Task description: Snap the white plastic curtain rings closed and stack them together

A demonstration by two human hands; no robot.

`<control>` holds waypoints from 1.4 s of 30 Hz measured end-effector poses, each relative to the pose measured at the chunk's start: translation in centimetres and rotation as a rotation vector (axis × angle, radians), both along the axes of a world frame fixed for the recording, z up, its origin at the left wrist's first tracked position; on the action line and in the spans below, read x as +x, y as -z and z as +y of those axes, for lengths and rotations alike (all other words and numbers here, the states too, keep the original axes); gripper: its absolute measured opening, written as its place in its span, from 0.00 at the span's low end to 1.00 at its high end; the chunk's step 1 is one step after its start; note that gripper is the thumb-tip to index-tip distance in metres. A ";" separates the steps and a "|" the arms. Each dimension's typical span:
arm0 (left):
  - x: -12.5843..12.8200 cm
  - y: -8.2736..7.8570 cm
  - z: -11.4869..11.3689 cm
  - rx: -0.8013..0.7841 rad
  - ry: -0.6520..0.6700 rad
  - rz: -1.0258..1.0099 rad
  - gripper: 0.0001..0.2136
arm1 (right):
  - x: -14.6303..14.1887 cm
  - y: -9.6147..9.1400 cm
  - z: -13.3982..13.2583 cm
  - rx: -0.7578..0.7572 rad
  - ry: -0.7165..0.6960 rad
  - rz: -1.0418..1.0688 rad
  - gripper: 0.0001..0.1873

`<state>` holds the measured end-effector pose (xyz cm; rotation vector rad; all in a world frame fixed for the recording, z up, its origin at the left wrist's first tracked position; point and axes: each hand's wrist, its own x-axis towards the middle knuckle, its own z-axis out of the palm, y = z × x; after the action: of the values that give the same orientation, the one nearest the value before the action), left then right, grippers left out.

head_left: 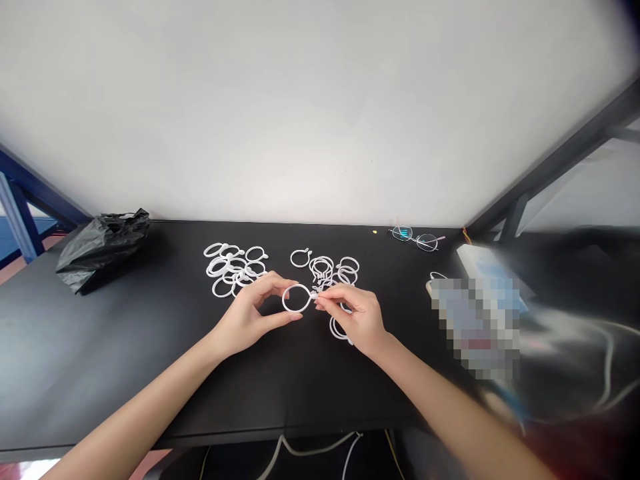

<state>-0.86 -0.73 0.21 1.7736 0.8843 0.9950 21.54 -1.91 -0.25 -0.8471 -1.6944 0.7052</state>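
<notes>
A white plastic ring (pixel 297 298) is held just above the black table (pixel 125 347), between both hands. My left hand (pixel 250 317) curls round its left side, thumb and fingers closed on the ring. My right hand (pixel 353 317) pinches the small clasp at its right side. Under my right hand lie one or two more white rings (pixel 337 331). Behind the hands sit two heaps of the same rings: one pile at the left (pixel 234 267) and one at the right (pixel 330 268).
A crumpled black plastic bag (pixel 103 248) lies at the far left of the table. A pair of glasses (pixel 416 238) rests near the wall at the right. A blurred-out object (pixel 475 323) and white cables (pixel 607 367) lie at the right.
</notes>
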 end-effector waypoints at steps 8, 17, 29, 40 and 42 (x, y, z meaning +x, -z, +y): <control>-0.1 -0.2 0.0 0.024 -0.009 0.045 0.15 | -0.1 0.0 0.0 0.049 0.024 -0.018 0.05; -0.5 -1.1 0.3 0.221 -0.131 0.214 0.14 | -0.3 -0.2 0.0 0.087 0.100 -0.014 0.02; -3.7 0.9 2.7 0.515 -0.692 0.957 0.17 | -0.4 0.0 -0.2 0.022 0.134 0.022 0.04; -6.0 1.3 3.6 0.401 -0.728 1.024 0.21 | -0.3 0.2 -0.1 0.011 0.134 0.015 0.04; -6.1 1.4 3.6 0.377 -0.717 1.040 0.22 | -0.3 0.2 -0.1 0.013 0.134 0.015 0.04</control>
<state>-7.00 2.88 -1.18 2.3814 2.2033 0.6049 21.28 -1.98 -0.44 -0.9349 -1.6110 0.6076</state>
